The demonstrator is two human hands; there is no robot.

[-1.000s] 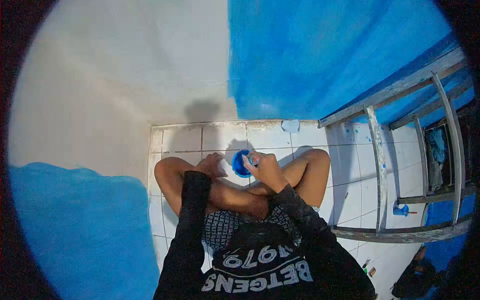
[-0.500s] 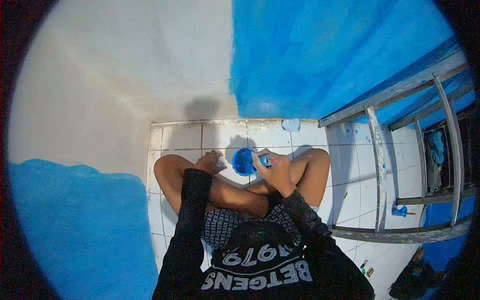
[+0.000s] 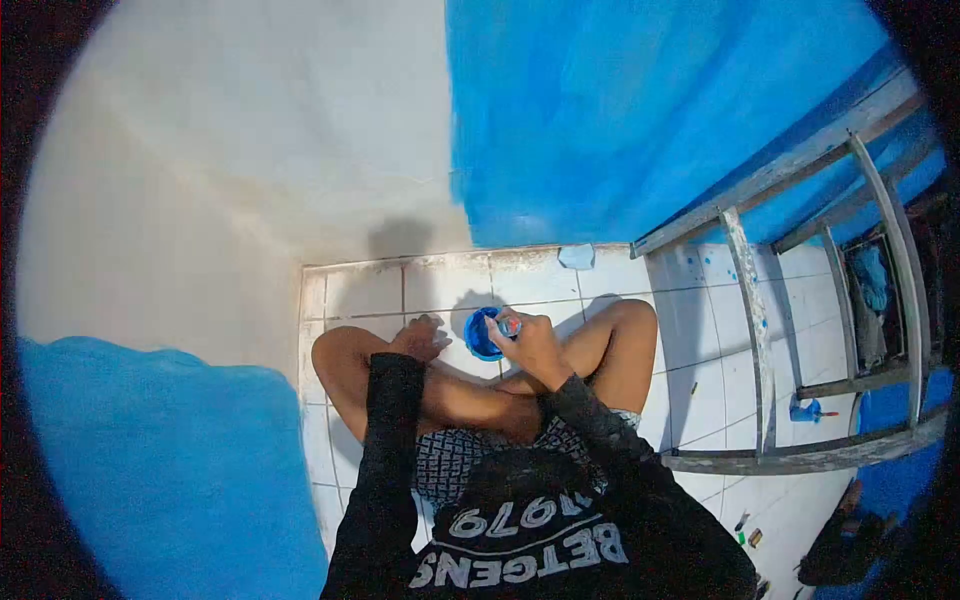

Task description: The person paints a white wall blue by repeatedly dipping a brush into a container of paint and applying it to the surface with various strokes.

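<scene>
A small round tub of blue paint (image 3: 484, 338) stands on the tiled floor in front of my crossed legs. My right hand (image 3: 532, 345) is closed around a small bottle (image 3: 510, 326) with a red mark, tilted at the tub's right rim. The fingers partly cover the bottle, and its mouth cannot be made out. Left of the tub, my left hand (image 3: 420, 338) is low over my left shin near the floor, fingers somewhat apart. A pale patch shows by its fingertips, too small to name.
A wooden ladder (image 3: 740, 300) leans on the right. Beyond it lies a blue-stained brush (image 3: 808, 411). A pale blue piece (image 3: 577, 257) rests against the wall base. The wall ahead is part white, part blue (image 3: 600, 120); blue also covers the lower left wall (image 3: 160, 450).
My right hand and the bottle have moved slightly left, closer over the tub. My left hand has lowered a little. The whole view has shifted slightly.
</scene>
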